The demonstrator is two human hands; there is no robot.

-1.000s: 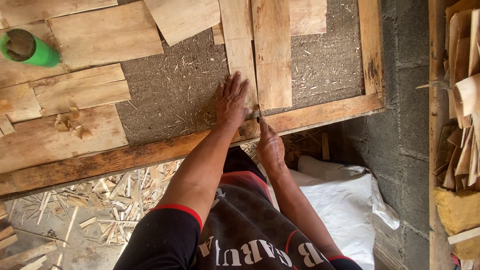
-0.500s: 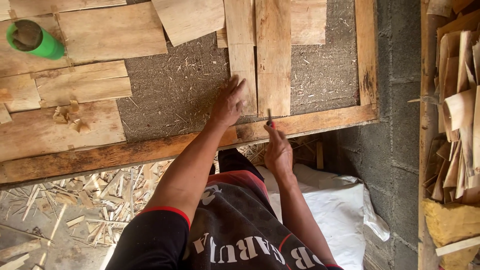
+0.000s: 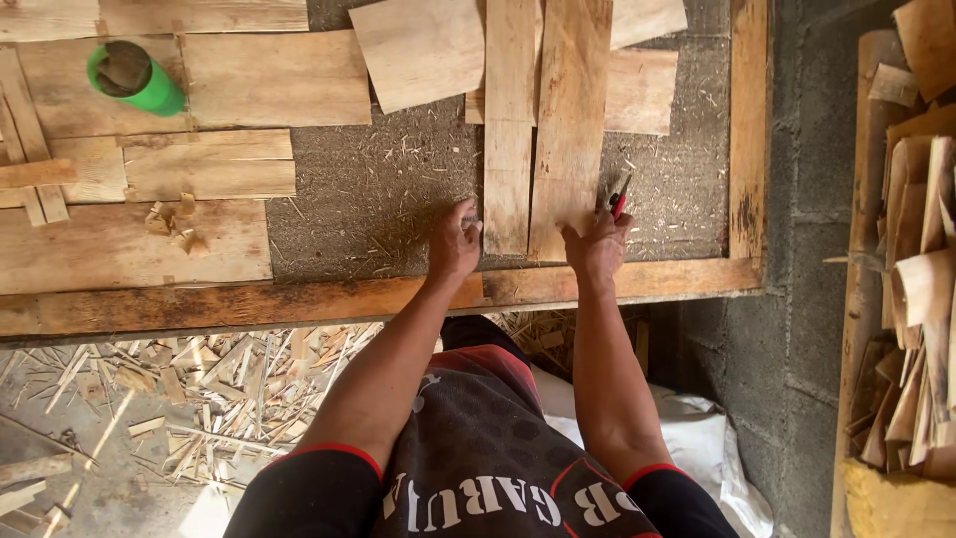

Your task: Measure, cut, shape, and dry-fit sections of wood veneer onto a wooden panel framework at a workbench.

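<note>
Both hands shifted onto veneer strips [image 3: 508,149] on gritty table [image 3: 378,199].

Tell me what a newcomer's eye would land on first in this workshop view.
First the two bare hands at centre: the left hand on the gritty board beside the narrow veneer strip, the right hand on the wider veneer strip, gripping a small red-handled tool. Next, the bright green cup at upper left, then the wood scraps littering the floor below.
</note>
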